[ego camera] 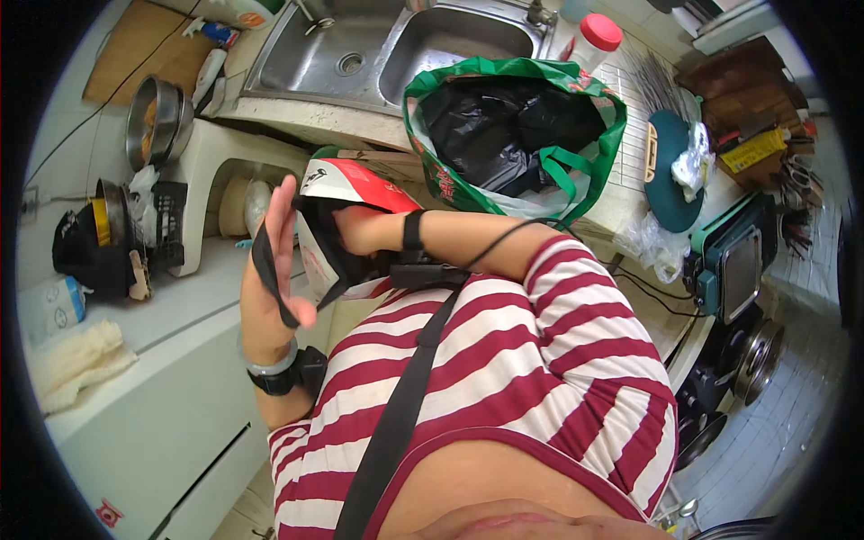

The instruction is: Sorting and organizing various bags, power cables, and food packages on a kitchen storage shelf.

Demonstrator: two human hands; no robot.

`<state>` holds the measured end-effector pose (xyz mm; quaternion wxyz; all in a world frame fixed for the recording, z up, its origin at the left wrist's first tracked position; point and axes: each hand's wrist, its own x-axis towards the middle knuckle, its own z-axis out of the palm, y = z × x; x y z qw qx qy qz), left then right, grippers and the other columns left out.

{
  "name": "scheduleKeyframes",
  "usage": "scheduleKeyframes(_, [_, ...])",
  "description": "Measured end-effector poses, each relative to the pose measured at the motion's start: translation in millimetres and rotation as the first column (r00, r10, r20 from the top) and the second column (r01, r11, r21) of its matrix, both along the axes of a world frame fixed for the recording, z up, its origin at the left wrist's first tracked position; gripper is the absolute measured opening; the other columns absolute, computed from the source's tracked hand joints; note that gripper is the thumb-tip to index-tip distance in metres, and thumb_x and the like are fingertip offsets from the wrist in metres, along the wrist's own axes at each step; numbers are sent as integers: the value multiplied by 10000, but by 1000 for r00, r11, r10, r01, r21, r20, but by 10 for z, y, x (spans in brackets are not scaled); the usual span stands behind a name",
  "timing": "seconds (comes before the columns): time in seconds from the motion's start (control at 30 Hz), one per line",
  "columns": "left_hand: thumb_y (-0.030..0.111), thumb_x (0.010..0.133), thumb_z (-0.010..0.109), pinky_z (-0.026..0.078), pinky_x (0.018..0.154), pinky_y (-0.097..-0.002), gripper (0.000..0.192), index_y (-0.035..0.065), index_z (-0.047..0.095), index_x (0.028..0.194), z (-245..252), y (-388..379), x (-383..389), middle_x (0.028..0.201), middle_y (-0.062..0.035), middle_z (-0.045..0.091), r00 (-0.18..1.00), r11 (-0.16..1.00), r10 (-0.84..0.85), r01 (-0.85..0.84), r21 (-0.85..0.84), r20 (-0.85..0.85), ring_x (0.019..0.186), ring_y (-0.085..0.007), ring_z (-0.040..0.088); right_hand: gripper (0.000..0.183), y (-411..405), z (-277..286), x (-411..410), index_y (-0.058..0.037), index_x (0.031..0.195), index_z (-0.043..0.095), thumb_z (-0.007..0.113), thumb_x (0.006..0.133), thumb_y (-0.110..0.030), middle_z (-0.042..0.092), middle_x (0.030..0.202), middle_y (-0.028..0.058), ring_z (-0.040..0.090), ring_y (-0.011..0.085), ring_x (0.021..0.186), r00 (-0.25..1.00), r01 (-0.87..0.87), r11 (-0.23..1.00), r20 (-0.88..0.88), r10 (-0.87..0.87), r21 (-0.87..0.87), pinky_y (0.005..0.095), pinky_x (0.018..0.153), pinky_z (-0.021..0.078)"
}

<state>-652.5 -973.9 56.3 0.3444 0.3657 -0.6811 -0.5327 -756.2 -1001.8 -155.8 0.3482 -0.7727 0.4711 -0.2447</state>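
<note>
My left hand (280, 256) is upright with its fingers straight, and the black strap handle (270, 277) of a red and white shopping bag (361, 182) loops around it. The strap passes by the base of the thumb. My right hand (351, 226) reaches into the mouth of this bag, whose inside looks dark; its fingers are hidden. Just beyond, a green reusable shopping bag (418, 101) stands at the counter edge, with black plastic (479, 135) inside it and one green handle (563, 175) folded over.
A double steel sink (351, 64) lies ahead. At right are a red-lidded jar (597, 40), a teal oval board (671, 169) and a teal appliance (736, 270). At left stand a white stool (202, 155), steel bowls (155, 121) and a cloth (88, 364) on a white surface.
</note>
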Motion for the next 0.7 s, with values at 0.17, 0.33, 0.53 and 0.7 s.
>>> scheduleKeyframes(0.17, [663,569,695,217,1090,-456,1197,-44,218,1408,-2,63,145,1471,-218,215,998,998,-49,50,-34,35,1369,-311,219,423,-133,447,-60,0,1208,523,516,881,-269,607,1111,158,579,269,1002,871,-37,527,286,-399,849,362,864,449])
scheduleKeyframes(0.33, [626,587,713,258,1073,-442,1143,-29,253,1403,-113,-13,278,1468,-204,240,995,994,93,-91,-54,37,1364,-304,241,439,-126,729,-523,45,1161,534,578,879,-289,659,889,162,625,272,922,814,-562,780,13,581,275,340,790,490])
scheduleKeyframes(0.53, [596,599,732,261,1073,-423,1114,-34,271,1395,-237,-25,295,1458,-184,275,995,995,84,-87,53,52,1356,-286,267,360,-487,1028,-2288,-47,990,631,747,650,-73,658,879,99,629,281,836,953,-20,998,-302,39,65,341,771,510])
scheduleKeyframes(0.7, [559,634,742,261,1076,-411,1077,-20,265,1405,-408,30,386,1456,-165,290,995,986,97,-98,135,15,1357,-262,271,921,-693,389,-2561,-97,1307,436,838,478,-100,479,1286,135,449,314,1196,791,-36,998,-612,-7,-59,385,995,370])
